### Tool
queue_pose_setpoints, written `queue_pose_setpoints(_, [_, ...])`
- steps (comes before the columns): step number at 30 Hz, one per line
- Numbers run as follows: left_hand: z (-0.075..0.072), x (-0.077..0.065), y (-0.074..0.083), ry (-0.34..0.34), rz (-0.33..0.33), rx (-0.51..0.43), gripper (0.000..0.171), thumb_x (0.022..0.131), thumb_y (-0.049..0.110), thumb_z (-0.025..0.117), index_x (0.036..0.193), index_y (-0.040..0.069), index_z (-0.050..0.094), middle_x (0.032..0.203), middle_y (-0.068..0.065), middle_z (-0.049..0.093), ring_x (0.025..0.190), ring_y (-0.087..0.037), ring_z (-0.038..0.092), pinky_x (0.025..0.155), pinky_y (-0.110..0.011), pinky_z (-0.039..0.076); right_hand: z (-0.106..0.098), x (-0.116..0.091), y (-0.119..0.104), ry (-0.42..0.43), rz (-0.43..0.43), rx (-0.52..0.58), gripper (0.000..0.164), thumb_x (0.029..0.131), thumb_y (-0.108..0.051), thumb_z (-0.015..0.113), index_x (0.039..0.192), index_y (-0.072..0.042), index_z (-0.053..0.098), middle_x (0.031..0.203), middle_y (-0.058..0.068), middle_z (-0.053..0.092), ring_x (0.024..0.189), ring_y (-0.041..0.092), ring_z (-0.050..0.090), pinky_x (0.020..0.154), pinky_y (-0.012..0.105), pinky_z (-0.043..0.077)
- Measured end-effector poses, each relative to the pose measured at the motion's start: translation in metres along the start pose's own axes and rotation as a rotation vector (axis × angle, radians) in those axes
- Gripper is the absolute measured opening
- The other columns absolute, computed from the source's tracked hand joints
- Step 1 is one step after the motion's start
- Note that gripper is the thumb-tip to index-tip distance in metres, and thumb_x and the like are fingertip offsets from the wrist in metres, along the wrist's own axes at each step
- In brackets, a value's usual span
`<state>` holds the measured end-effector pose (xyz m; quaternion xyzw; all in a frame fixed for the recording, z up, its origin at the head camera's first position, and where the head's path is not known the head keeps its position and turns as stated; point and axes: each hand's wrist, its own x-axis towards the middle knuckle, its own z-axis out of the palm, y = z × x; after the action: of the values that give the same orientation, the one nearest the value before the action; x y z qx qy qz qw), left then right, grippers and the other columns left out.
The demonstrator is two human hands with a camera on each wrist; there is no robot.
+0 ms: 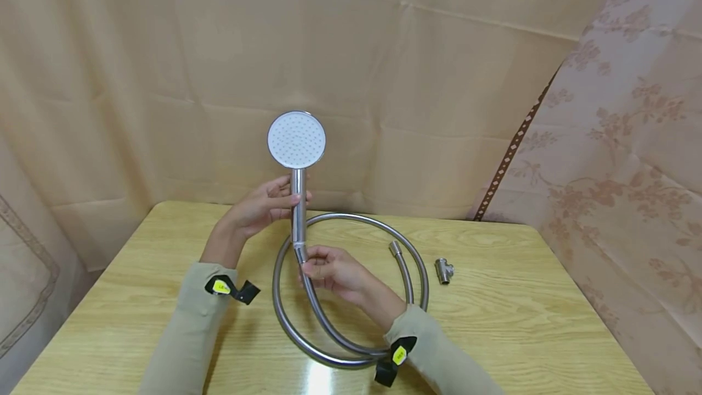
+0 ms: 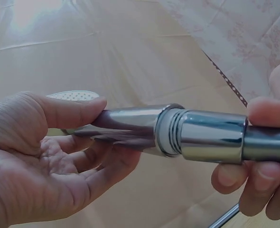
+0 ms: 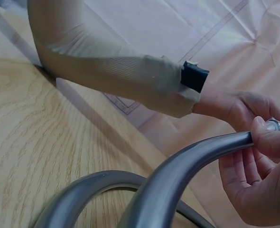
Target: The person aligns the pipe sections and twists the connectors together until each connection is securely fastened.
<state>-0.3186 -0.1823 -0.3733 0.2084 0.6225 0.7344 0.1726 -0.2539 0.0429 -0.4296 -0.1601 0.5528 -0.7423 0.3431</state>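
Observation:
A chrome shower head (image 1: 297,140) with a round white spray face stands upright above the table. My left hand (image 1: 262,207) grips its handle (image 1: 298,212) between thumb and fingers. Below it, my right hand (image 1: 337,274) pinches the end of a grey metal shower hose (image 1: 323,320). In the left wrist view the hose's chrome nut (image 2: 213,137) meets the handle's threaded end (image 2: 174,132), with a few threads showing between them. The rest of the hose lies coiled on the table, its other end fitting (image 1: 395,249) free.
A small chrome tee fitting (image 1: 444,271) lies on the wooden table (image 1: 510,303), right of the hose coil. Behind the table hangs a beige curtain (image 1: 351,78), with a flowered cloth (image 1: 620,200) at the right.

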Motion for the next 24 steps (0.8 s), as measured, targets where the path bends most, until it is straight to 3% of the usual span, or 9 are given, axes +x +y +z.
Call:
queue_pose_setpoints(5, [0.004, -0.002, 0.000, -0.078, 0.027, -0.004, 0.062, 0.107, 0.007, 0.048, 0.160, 0.001, 0.017, 0.114, 0.003, 0.068, 0.107, -0.018, 0.072, 0.089, -0.035, 0.057, 0.002, -0.002, 0.002, 0.021, -0.023, -0.021, 0.025, 0.100, 0.007, 0.050, 0.102, -0.013, 0.064, 0.086, -0.006, 0.068, 0.081, 0.008, 0.068, 0.078, 0.024, 0.057])
queue_pose_setpoints(8, [0.005, -0.005, -0.001, -0.085, 0.053, -0.015, 0.061, 0.107, 0.007, 0.048, 0.160, 0.004, 0.018, 0.114, 0.003, 0.070, 0.105, -0.018, 0.073, 0.088, -0.035, 0.057, 0.003, -0.004, 0.002, 0.030, -0.026, -0.023, 0.022, 0.101, 0.006, 0.050, 0.104, -0.011, 0.063, 0.086, -0.006, 0.068, 0.081, 0.007, 0.068, 0.077, 0.022, 0.057])
queue_pose_setpoints(14, [0.008, -0.008, -0.001, -0.084, 0.072, -0.032, 0.059, 0.107, 0.005, 0.046, 0.159, 0.005, 0.019, 0.110, 0.003, 0.074, 0.103, -0.015, 0.074, 0.090, -0.035, 0.056, 0.004, -0.007, 0.001, 0.007, -0.037, -0.016, 0.022, 0.101, 0.007, 0.048, 0.102, -0.010, 0.063, 0.087, -0.007, 0.067, 0.080, 0.005, 0.067, 0.074, 0.019, 0.055])
queue_pose_setpoints(20, [0.011, -0.007, 0.001, -0.061, 0.091, -0.045, 0.045, 0.107, 0.005, 0.046, 0.149, 0.016, 0.033, 0.111, 0.002, 0.072, 0.103, -0.015, 0.073, 0.088, -0.035, 0.056, 0.003, -0.009, -0.002, 0.003, -0.045, -0.015, 0.022, 0.101, 0.006, 0.048, 0.100, -0.011, 0.061, 0.085, -0.006, 0.067, 0.081, 0.006, 0.066, 0.074, 0.019, 0.055])
queue_pose_setpoints(24, [0.013, -0.007, 0.003, -0.041, 0.102, -0.055, 0.043, 0.107, 0.006, 0.048, 0.146, 0.017, 0.035, 0.112, 0.003, 0.072, 0.102, -0.015, 0.073, 0.086, -0.034, 0.057, 0.003, -0.011, -0.006, 0.002, -0.048, -0.011, 0.020, 0.101, 0.004, 0.048, 0.102, -0.011, 0.062, 0.085, -0.006, 0.068, 0.081, 0.007, 0.066, 0.075, 0.021, 0.056])
